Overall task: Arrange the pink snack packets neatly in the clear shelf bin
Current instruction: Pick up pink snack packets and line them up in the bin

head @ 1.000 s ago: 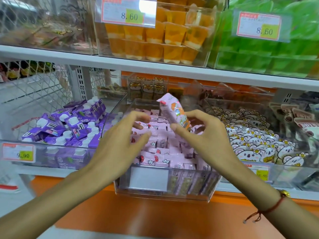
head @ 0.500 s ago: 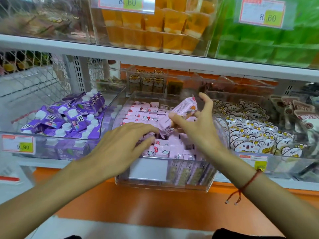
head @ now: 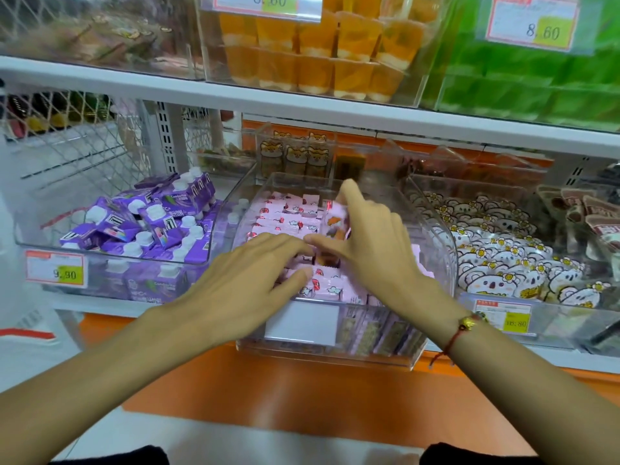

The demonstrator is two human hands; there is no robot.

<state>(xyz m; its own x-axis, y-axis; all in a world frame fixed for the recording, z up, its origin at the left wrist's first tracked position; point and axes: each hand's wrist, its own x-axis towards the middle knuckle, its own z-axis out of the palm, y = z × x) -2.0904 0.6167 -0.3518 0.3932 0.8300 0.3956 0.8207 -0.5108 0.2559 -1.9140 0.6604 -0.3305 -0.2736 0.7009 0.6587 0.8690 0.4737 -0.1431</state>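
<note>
A clear shelf bin (head: 436, 229) in the middle of the lower shelf holds several pink snack packets (head: 288, 218) laid in rows. My right hand (head: 375, 250) is inside the bin and pinches one pink packet (head: 333, 223) between thumb and fingers, low over the pile. My left hand (head: 248, 280) lies flat with straight fingers on the packets at the bin's front left. A white label (head: 302, 322) sits on the bin's front wall.
Left of it a bin holds purple drink cartons (head: 147, 223). To the right is a bin of koala-print packets (head: 503, 263). Above the white shelf edge (head: 302, 105) stand orange jelly cups (head: 318, 62) and green items (head: 536, 78). An orange base panel (head: 302, 397) runs below.
My right hand has lowered the pink packet from above the bin down into the pile. My left hand has slid forward onto the packets.
</note>
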